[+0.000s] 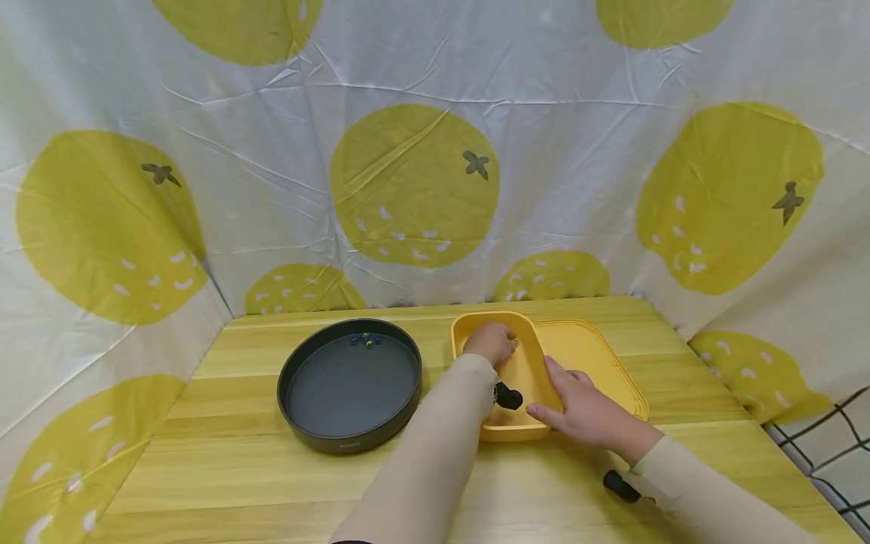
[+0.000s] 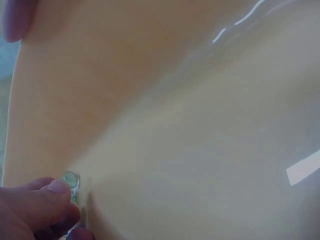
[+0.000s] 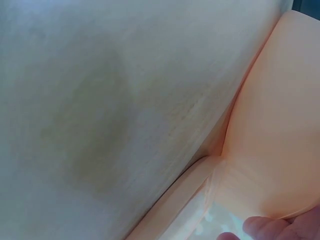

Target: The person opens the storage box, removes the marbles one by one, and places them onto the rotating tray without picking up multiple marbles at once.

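Note:
My left hand [image 1: 491, 344] reaches down into a yellow plastic box [image 1: 522, 370]. Thumb and fingers pinch a clear, greenish glass marble [image 2: 71, 179] close to the box's inner wall, and more clear glass shows just below it, partly covered by the fingers. On the box's right side, my right hand [image 1: 587, 408] holds the wall, thumb over the rim and the other fingers along the outside. The box leans to the left, its outer right wall showing. To the left, a dark round pan [image 1: 350, 385] holds several small blue and green marbles [image 1: 367, 340] near its far side.
A flat yellow lid [image 1: 578, 340] lies on the wooden table [image 1: 224, 446] beside and behind the box. A white curtain [image 1: 285, 189] with yellow fruit print hangs at the back and sides. Black wire grid [image 1: 832, 446] stands at the right edge.

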Demonstrator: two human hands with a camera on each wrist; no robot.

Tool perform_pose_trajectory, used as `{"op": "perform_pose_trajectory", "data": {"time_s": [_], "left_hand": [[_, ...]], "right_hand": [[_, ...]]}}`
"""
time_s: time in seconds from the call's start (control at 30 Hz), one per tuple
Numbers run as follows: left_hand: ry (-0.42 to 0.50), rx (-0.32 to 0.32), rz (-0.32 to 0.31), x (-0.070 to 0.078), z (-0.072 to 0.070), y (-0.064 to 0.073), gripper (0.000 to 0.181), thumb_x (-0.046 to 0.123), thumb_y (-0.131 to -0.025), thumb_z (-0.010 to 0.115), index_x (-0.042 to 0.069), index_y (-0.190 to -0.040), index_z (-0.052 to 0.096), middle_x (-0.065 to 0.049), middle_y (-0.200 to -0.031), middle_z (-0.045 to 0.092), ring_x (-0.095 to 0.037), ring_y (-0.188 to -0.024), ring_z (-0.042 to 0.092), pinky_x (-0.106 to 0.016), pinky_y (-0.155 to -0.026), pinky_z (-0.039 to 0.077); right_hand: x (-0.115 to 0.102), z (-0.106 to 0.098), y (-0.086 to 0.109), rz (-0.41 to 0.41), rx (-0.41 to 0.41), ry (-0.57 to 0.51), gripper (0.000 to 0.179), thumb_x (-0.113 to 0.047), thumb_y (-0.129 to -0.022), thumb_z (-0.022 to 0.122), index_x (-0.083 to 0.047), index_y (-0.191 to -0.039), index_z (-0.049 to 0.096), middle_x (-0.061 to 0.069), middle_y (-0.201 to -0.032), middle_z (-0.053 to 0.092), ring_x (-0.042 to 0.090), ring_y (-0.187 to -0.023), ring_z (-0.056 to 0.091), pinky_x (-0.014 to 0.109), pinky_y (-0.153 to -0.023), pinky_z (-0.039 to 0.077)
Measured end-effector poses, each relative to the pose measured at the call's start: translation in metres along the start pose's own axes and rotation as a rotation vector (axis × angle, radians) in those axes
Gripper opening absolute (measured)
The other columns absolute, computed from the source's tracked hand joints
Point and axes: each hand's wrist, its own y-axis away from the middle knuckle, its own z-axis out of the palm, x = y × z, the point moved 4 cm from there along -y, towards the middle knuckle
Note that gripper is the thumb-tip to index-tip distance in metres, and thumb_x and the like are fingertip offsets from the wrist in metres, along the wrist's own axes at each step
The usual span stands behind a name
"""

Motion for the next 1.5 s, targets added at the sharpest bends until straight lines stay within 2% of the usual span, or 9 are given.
{"op": "perform_pose_trajectory", "data": {"time_s": [0.23, 0.6, 0.8, 1.07, 1.23, 1.5], "left_hand": [[0.01, 0.011, -0.012, 0.001, 0.001, 0.001, 0.033, 0.026, -0.104, 0.067, 0.031, -0.136, 0.074, 0.013, -0.138, 0.071, -0.014, -0.131, 0.064, -0.031, -0.109, 0.053], [-0.088, 0.007, 0.037, 0.007, 0.008, -0.001, 0.029, 0.029, -0.104, 0.067, 0.036, -0.13, 0.077, 0.018, -0.133, 0.072, -0.01, -0.127, 0.066, -0.029, -0.107, 0.054], [-0.102, 0.008, 0.047, 0.009, 0.014, 0.0, 0.024, 0.03, -0.101, 0.072, 0.039, -0.121, 0.08, 0.02, -0.127, 0.074, -0.008, -0.121, 0.068, -0.027, -0.102, 0.055], [-0.114, 0.001, 0.065, 0.009, 0.015, 0.0, 0.022, 0.029, -0.099, 0.075, 0.037, -0.118, 0.082, 0.02, -0.119, 0.077, -0.008, -0.119, 0.068, -0.027, -0.101, 0.056], [-0.044, 0.013, 0.063, 0.007, 0.013, -0.003, 0.017, 0.031, -0.099, 0.075, 0.034, -0.113, 0.084, 0.019, -0.117, 0.077, -0.009, -0.115, 0.07, -0.027, -0.099, 0.056], [0.138, 0.022, 0.086, 0.012, -0.002, -0.001, 0.021, 0.036, -0.101, 0.072, 0.032, -0.119, 0.083, 0.013, -0.124, 0.077, -0.013, -0.117, 0.07, -0.029, -0.098, 0.056]], "right_hand": [[0.001, 0.0, 0.001, -0.002, 0.001, 0.001, 0.102, -0.057, -0.101, 0.063, 0.012, -0.163, 0.02, 0.031, -0.165, 0.036, 0.058, -0.142, 0.039, 0.068, -0.111, 0.043], [0.002, 0.001, 0.003, 0.014, -0.015, -0.015, 0.105, -0.063, -0.101, 0.06, 0.009, -0.164, 0.018, 0.03, -0.166, 0.035, 0.058, -0.145, 0.036, 0.069, -0.112, 0.042], [0.003, 0.003, 0.004, 0.007, -0.036, -0.026, 0.107, -0.065, -0.101, 0.058, 0.01, -0.165, 0.016, 0.031, -0.167, 0.032, 0.059, -0.146, 0.034, 0.07, -0.113, 0.04], [0.002, 0.003, 0.004, 0.01, -0.029, -0.017, 0.107, -0.067, -0.101, 0.056, 0.01, -0.165, 0.016, 0.031, -0.167, 0.033, 0.058, -0.146, 0.034, 0.07, -0.112, 0.04], [0.003, 0.003, 0.002, 0.015, -0.021, -0.016, 0.109, -0.069, -0.1, 0.055, 0.01, -0.164, 0.016, 0.029, -0.169, 0.03, 0.058, -0.147, 0.033, 0.07, -0.114, 0.039], [0.005, 0.003, 0.0, 0.034, -0.028, -0.001, 0.108, -0.069, -0.101, 0.055, 0.009, -0.165, 0.016, 0.029, -0.169, 0.03, 0.058, -0.148, 0.032, 0.071, -0.115, 0.038]]}}
